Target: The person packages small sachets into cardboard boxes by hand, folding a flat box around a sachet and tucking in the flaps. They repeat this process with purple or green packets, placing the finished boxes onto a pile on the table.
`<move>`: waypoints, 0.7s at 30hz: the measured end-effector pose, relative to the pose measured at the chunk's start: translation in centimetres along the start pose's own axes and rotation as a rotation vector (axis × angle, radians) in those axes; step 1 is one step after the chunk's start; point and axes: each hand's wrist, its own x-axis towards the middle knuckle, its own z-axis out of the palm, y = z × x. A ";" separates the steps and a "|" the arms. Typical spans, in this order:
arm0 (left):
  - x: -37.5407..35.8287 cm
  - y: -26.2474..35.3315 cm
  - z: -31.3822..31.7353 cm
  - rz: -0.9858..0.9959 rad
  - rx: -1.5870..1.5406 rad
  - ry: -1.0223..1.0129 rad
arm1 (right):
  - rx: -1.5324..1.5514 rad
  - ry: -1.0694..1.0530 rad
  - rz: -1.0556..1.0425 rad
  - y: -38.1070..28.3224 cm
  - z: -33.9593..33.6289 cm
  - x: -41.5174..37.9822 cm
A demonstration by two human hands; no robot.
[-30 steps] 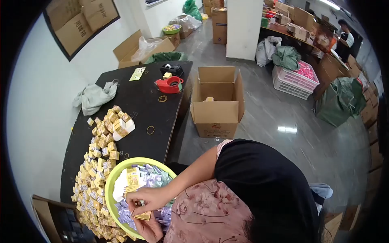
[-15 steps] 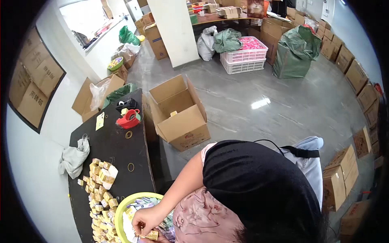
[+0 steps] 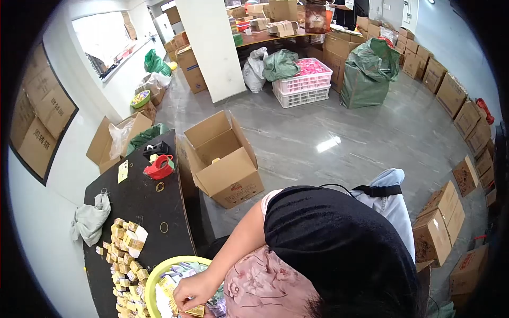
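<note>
My right hand [image 3: 193,291] is over the yellow-green basin [image 3: 151,283], its fingers closed at the edge of a small yellow pack [image 3: 196,310]. Only a sliver of my left hand [image 3: 209,315] shows beside the pack at the bottom edge; its fingers are hidden. Inside the basin lie yellow printed cards [image 3: 167,288] and many purple and green packets [image 3: 183,269]. Left of the basin, many small yellow-and-white bundles [image 3: 124,262] are heaped on the black table [image 3: 164,206].
A grey cloth [image 3: 91,218], red tape dispenser [image 3: 159,167] and rubber bands [image 3: 164,227] are on the table. Beyond its right edge stands an open carton [image 3: 238,188]. Stacked crates [image 3: 302,98], a green sack [image 3: 368,79] and cartons stand farther off. Part of a person [image 3: 344,13] shows behind.
The view has shifted, so the room appears farther left and lower. My right hand is slightly lower over the pack, and less of my left hand shows.
</note>
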 end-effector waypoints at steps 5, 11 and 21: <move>0.5 -0.8 -0.3 0.065 0.229 0.037 | 0.101 -0.134 0.074 -2.4 -1.3 -1.0; 0.2 -1.8 -1.3 0.117 0.531 0.092 | -0.382 -0.358 0.100 3.1 -3.1 -3.7; -23.7 0.9 -15.5 -0.277 1.269 0.522 | -0.406 -0.496 0.403 6.3 -2.1 -3.1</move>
